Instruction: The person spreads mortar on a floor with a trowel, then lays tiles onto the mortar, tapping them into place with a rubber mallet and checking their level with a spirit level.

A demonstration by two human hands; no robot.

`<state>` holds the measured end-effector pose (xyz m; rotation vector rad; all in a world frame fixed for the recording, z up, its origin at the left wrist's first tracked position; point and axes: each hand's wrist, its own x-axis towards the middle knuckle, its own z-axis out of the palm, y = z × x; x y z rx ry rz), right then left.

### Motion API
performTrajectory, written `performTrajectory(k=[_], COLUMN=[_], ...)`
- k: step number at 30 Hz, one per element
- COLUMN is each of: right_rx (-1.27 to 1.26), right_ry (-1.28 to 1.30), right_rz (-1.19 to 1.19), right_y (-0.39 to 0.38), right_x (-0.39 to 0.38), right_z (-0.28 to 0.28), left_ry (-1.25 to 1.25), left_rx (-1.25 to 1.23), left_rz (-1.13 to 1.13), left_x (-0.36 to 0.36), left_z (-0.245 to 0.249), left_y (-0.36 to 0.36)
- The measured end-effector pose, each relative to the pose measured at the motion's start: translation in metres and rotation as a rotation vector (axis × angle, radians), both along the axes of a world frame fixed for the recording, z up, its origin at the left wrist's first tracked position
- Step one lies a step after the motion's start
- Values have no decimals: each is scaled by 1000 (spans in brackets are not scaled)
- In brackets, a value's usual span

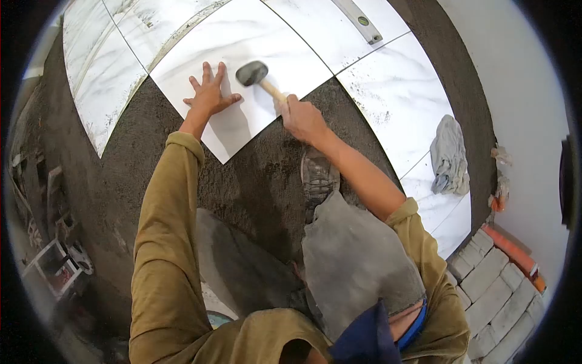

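In the upper middle of the frame, the white tile (242, 48) lay with its nearest corner pointing down, over the dark, rough bed (260, 182), and its upper edges were next to other pale tiles. The left hand (210, 96) was flat on it with the fingers spread, and it gripped nothing. The right hand (302, 120) was closed around the wooden handle of the mallet (252, 73), whose dark head was above the tile. In my judgement, the tile was stiff, rather heavy and brittle, most of all at its corners, and the smooth face could be slippery; it would be safer to support it with two hands at opposite edges. The mallet was probably heavy at the head, so the handle was the proper place to hold. The head was a little blurred, and I could not tell whether it touched the tile. The tile's far corner was cut off by the upper border, as was one end of the spirit level (354, 13). The underside of the tile was hidden, and the dark objects at the left edge were hard to make out.
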<state>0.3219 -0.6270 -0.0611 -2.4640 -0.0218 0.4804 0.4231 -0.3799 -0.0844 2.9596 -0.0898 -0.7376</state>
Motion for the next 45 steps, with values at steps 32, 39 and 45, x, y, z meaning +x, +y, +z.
performTrajectory(k=[32,39,45], right_rx=[-35,-83,-95], right_ry=[-171,-112,-47], right_rz=[-77,-78,-38], right_y=[6,7,-1], right_x=[98,115,107], right_z=[-24,-28,-45], left_ry=[136,145,85], left_rx=[37,-2,-62], left_rz=[73,81,82], left_x=[3,2,-6], left_z=[33,32,37], left_y=[-12,-8,-3])
